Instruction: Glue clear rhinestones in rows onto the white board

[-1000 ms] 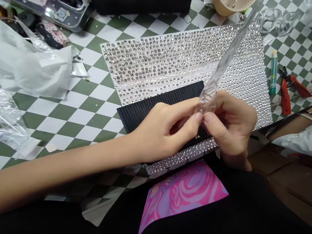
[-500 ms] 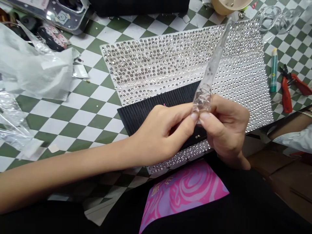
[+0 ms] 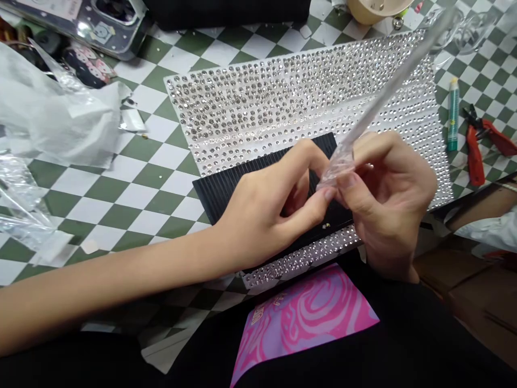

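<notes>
A twisted piece of clear plastic (image 3: 377, 113), narrow like a rolled bag, rises from between my fingertips toward the upper right, blurred at its far end. My left hand (image 3: 274, 210) pinches its lower end between thumb and forefinger. Against the same end, the thumb and curled fingers of my right hand (image 3: 388, 188) are closed too. Beneath both hands lies a black ribbed board (image 3: 226, 199) with two tiny shiny bits on it. It rests on a white sheet covered with rows of silver rhinestones (image 3: 250, 102). What sits inside the plastic's lower end I cannot make out.
On the checkered tablecloth (image 3: 137, 210), crumpled plastic bags (image 3: 68, 118) lie left. A phone case (image 3: 100, 24) and a cream bowl (image 3: 374, 11) are at the back. A green glue-like tube (image 3: 453, 113) and red-handled pliers (image 3: 476, 151) lie right, near another person's arm (image 3: 484, 210).
The plastic has narrowed and swung toward the upper right. My right hand has shifted slightly right and up; my left forefinger has bent upward.
</notes>
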Tool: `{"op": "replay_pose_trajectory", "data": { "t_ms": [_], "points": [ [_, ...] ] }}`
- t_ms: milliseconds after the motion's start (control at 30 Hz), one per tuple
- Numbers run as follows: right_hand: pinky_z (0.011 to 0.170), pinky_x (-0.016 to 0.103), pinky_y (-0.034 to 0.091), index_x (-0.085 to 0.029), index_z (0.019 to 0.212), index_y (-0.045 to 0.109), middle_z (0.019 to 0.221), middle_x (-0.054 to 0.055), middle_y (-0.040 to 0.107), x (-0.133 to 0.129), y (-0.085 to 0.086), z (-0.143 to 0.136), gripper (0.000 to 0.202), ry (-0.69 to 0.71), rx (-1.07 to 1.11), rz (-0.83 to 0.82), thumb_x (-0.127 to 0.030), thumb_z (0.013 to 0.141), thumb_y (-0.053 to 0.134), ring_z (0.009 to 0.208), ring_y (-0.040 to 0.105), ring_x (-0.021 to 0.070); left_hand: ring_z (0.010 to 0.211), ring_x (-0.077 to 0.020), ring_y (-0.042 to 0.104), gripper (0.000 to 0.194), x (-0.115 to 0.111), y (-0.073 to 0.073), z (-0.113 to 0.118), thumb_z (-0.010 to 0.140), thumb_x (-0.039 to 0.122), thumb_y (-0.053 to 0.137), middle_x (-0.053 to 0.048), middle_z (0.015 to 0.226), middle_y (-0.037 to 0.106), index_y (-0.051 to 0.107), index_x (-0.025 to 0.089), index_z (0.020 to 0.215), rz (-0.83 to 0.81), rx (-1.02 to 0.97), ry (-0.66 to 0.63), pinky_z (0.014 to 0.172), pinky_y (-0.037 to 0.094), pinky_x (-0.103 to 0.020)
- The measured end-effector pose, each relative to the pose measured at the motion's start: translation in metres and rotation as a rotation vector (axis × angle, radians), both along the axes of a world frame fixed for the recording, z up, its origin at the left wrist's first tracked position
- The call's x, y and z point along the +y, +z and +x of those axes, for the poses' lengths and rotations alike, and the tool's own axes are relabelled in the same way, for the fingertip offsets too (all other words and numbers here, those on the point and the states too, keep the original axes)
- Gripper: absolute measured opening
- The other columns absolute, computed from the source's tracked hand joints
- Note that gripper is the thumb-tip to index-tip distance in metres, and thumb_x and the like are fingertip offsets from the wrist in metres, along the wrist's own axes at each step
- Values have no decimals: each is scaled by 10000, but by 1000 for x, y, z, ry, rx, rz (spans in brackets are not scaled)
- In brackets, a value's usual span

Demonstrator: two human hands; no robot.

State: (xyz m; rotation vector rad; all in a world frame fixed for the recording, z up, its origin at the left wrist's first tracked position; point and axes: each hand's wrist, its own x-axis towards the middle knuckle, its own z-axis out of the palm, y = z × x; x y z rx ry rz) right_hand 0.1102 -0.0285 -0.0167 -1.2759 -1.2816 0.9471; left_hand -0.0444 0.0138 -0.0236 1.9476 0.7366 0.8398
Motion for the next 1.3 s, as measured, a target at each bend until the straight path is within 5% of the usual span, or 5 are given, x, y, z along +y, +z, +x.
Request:
{"op": "replay_pose_trajectory", "data": {
  "t_ms": [133,733,933,1133,1300],
  "points": [
    [534,269,468,-258,802,594,772,10,545,-1,-1,-4,113,-25,-78,21,-311,774,690,708,530,142,744,-121,539,45,1,-1,2,876,181,530,-7,798,552,506,206,847,55,-48,65,643,466,-252],
    [489,245,354,-245,830,535,663,-44,472,-2,-6,-8,104,60,0,-35,-331,864,584,557,455,88,692,-83,578,239,11,2,0,865,341,648,23,715,613,530,169,748,-213,-258,46,613,468,-230],
    [454,234,311,-226,760,544,597,-45,457,-4,-4,-5,197,76,-99,-18,-351,910,519,505,403,71,804,-112,649,151,6,1,1,889,347,610,28,772,652,552,227,960,-445,-227,6,716,551,-243],
    [452,220,367,-206,768,596,571,-56,504,-2,-3,-9,135,71,-68,44,-212,892,542,494,449,59,836,-114,657,253,0,-6,4,939,364,511,-41,1224,603,620,269,1147,-569,-267,-52,618,573,-198],
    [447,236,363,-192,663,586,536,-47,498,-5,5,-11,220,77,-107,7,-205,880,557,486,456,68,968,-143,651,337,0,-3,0,966,389,438,-39,1138,674,581,289,1254,-600,-257,-168,714,594,-210]
  ]
}}
